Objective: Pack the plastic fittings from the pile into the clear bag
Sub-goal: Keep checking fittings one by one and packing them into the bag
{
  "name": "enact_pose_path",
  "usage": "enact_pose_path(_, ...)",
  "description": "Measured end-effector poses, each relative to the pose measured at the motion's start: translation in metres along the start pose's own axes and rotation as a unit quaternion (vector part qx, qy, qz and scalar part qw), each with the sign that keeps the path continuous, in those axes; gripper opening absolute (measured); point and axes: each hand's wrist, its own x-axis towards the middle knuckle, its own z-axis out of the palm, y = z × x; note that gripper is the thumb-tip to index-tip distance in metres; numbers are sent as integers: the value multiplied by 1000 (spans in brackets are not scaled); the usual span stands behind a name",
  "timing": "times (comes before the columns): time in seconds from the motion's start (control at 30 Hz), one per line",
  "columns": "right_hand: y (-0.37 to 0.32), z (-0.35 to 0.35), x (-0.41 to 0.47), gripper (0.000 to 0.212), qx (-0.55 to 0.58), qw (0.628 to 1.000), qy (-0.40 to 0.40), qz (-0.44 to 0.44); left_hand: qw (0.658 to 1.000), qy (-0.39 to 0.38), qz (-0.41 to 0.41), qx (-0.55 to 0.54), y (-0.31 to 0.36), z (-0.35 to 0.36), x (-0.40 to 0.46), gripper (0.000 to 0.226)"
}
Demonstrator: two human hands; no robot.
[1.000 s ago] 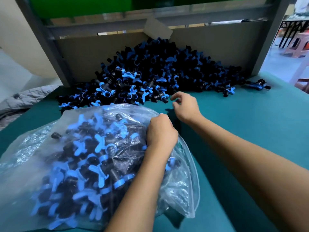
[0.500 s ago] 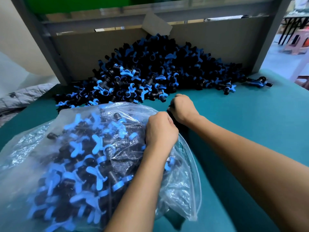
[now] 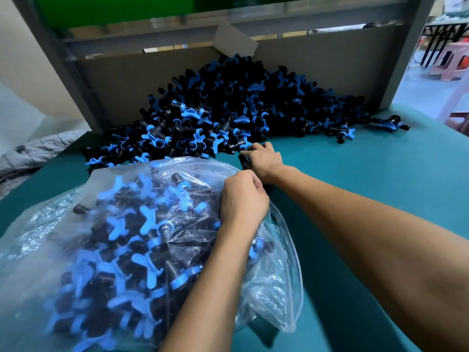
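A big pile of black and blue plastic fittings [image 3: 228,102] lies against the cardboard back wall on the green table [image 3: 368,179]. In front of it on the left sits a clear bag [image 3: 121,232], bulging with the same fittings. My left hand [image 3: 242,196] grips the bag's plastic at its upper right edge, fingers curled into the film. My right hand [image 3: 262,158] reaches to the near edge of the pile, and its fingertips pinch a black and blue fitting [image 3: 242,146] there.
A cardboard panel [image 3: 317,62] in a grey metal frame [image 3: 411,54] walls off the table's back. A stray fitting [image 3: 388,123] lies at the pile's right end. A grey quilted cloth [image 3: 33,153] lies off the left edge. Pink stools [image 3: 449,62] stand beyond on the right.
My right hand went from the pile back to the bag's mouth as a fist, then out again to the pile's near edge. My left hand kept its grip on the bag.
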Motion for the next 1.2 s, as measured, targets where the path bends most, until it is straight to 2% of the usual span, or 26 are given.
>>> enact_pose_path(0.2, 19, -7, -22, 23, 40, 997, 65, -21, 1000, 8, 4, -14, 0, -1, 0, 21)
enact_pose_path(0.27, 30, -9, -40, 21, 72, 990, 119, 13, 1000, 14, 7, -15, -1, 0, 0, 20)
enact_pose_path(0.33, 44, -9, -62, 17, 162, 965, 190, 86, 1000, 18, 10, -18, -2, 0, 1, 20)
enact_pose_path(0.43, 58, -9, -92, 18, 310, 895, 276, 161, 999, 20, 18, -38, -4, 3, 4, 21)
enact_pose_path(0.5, 61, -9, -107, 15, 440, 831, 294, 173, 998, 20, 22, -60, -5, 5, 6, 22)
enact_pose_path(0.57, 62, -9, -120, 9, 581, 752, 270, 155, 995, 23, 28, -90, -6, 5, 7, 27)
enact_pose_path(0.63, 63, -9, -130, 5, 680, 692, 218, 109, 994, 25, 38, -101, -7, 4, 7, 37)
enact_pose_path(0.77, 64, -10, -139, 8, 783, 603, 143, 48, 991, -4, 59, -123, -7, 5, 8, 40)
enact_pose_path(0.83, 64, -12, -141, 9, 807, 576, 120, 44, 987, -24, 67, -142, -8, 7, 8, 35)
enact_pose_path(0.9, 64, -14, -142, 12, 812, 574, 95, 37, 984, -37, 71, -162, -10, 8, 8, 26)
enact_pose_path(1.03, 61, -16, -145, 12, 796, 599, 84, 30, 979, -50, 67, -188, -10, 8, 9, 15)
enact_pose_path(1.2, 59, -15, -146, 15, 771, 630, 94, 27, 970, -67, 82, -217, -10, 7, 8, 18)
